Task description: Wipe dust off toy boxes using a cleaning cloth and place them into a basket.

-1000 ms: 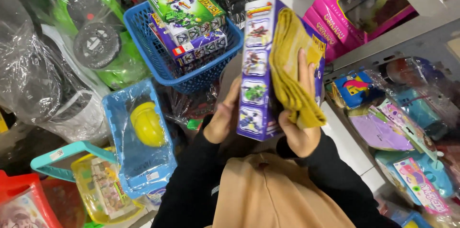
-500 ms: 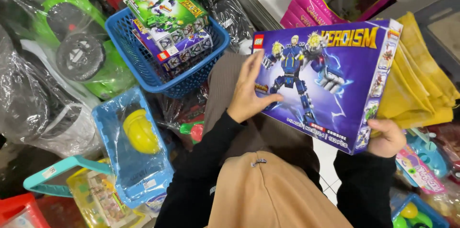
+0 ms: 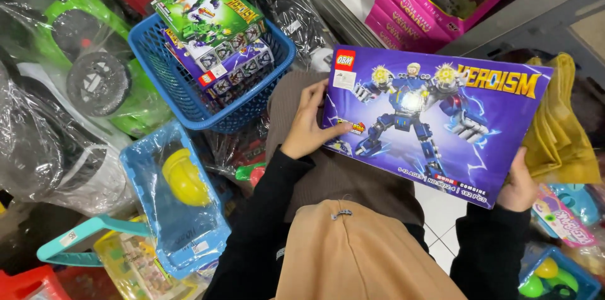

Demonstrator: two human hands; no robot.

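Two hands, left hand (image 3: 307, 128) and right hand (image 3: 518, 185), grip one purple toy box (image 3: 435, 120); two boxes (image 3: 217, 38) in blue basket (image 3: 165, 79).

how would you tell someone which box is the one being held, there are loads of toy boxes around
Start at the blue basket of small boxes at the top left, then look right to the person's lap. There the left hand and right hand hold a wide purple box by its two short ends, face up. Unlike the small basket boxes, it is large and shows a blue robot figure.
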